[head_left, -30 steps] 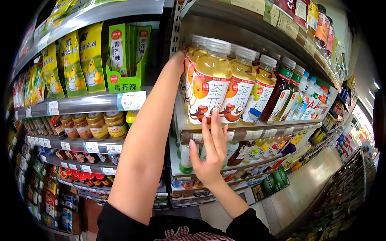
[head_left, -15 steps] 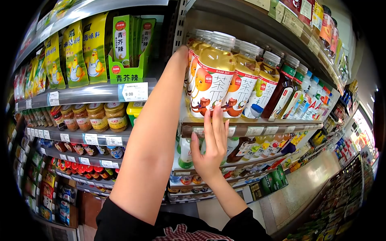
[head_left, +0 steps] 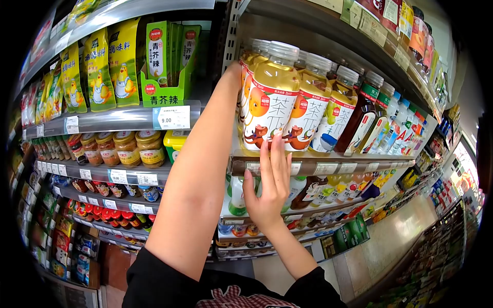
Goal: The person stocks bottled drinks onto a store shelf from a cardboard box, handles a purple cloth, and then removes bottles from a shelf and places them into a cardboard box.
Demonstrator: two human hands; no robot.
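Observation:
Front-row tea drink bottles stand upright on the right-hand shelf: an orange-pictured bottle (head_left: pixel 268 105), a similar bottle (head_left: pixel 308 110) beside it, and a green-fruit one (head_left: pixel 336 110). My left arm reaches up along the left side of this row. Its wrist (head_left: pixel 233 74) is at the left end of the bottles, and the fingers are hidden behind them. My right hand (head_left: pixel 271 190) is raised in front of the shelf edge (head_left: pixel 328 163), fingers stretched upward. Its longest fingertips lie against the lower front of the orange-pictured bottle; nothing is gripped in it.
On the left shelves are yellow seasoning bags (head_left: pixel 123 66), a green box of packets (head_left: pixel 167 87) and lidded jars (head_left: pixel 149 149). More bottles (head_left: pixel 328 190) stand on the shelf below the tea drinks. An upper shelf (head_left: pixel 328 31) overhangs the row. An aisle floor (head_left: pixel 400 231) runs at right.
The view has shifted very slightly, and my left wrist appears a little lower beside the bottles. My right hand and the tea bottles have kept their places.

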